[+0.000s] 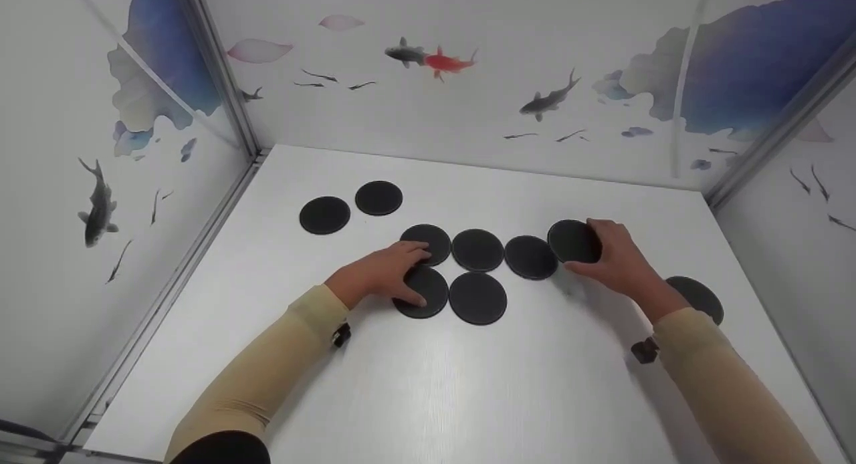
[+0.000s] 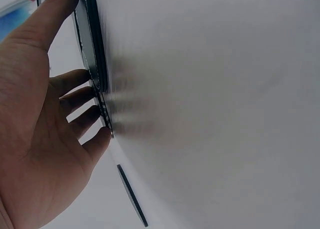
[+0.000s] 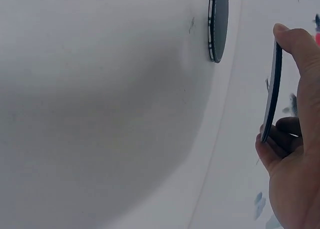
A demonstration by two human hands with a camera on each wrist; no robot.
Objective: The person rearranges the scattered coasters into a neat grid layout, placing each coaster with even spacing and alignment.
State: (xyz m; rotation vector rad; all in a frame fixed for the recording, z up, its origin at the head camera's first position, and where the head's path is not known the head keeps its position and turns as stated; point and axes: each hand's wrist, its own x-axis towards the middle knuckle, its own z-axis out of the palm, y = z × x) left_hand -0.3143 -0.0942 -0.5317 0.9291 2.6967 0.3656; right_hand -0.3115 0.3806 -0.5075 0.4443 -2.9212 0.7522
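My right hand (image 1: pixel 618 257) grips a round black coaster (image 1: pixel 574 241) by its edge, thumb on one side and fingers on the other. In the right wrist view this coaster (image 3: pixel 273 91) is lifted off the table and seen nearly edge-on. Over at the left, my left hand (image 1: pixel 388 270) rests across two black coasters, its fingertips on the back coaster (image 1: pixel 433 237) and its thumb on the front coaster (image 1: pixel 431 280). Beside those lie a middle back coaster (image 1: pixel 477 250), a middle front coaster (image 1: pixel 478 298) and another coaster (image 1: pixel 530 257), set close together.
Two loose coasters lie at the back left, one (image 1: pixel 325 215) slightly nearer than the other (image 1: pixel 379 198). Partly behind my right wrist is another coaster (image 1: pixel 699 298). Printed panels wall in the white table (image 1: pixel 428 390) at the back and both sides.
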